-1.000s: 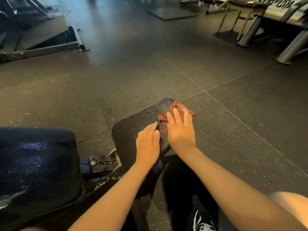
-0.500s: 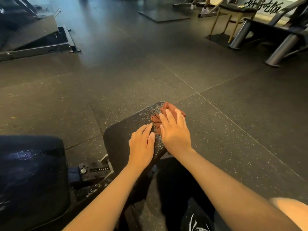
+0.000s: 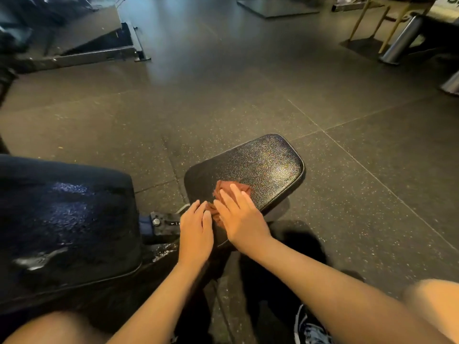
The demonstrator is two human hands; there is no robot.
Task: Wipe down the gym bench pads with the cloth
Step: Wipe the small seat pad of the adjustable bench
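A small black seat pad [image 3: 263, 170] of the gym bench slopes up in the middle of the view. A bunched reddish-brown cloth [image 3: 224, 188] lies on its near half. My right hand [image 3: 242, 217] presses flat on the cloth with straight fingers. Just left of it, my left hand [image 3: 196, 229] rests flat on the pad's near edge, its fingertips touching the cloth. The larger dark back pad [image 3: 64, 219] lies to the left and glistens wet.
A metal adjuster bracket [image 3: 162, 223] joins the two pads. Speckled rubber floor tiles [image 3: 223, 100] surround the bench. A low platform with a steel frame [image 3: 99, 54] sits far left, chair legs [image 3: 367, 21] and chrome machine legs [image 3: 400, 43] far right. My shoe [image 3: 313, 328] is below.
Both hands have drawn the cloth back from the far end of the seat pad toward its near edge, uncovering the far half.
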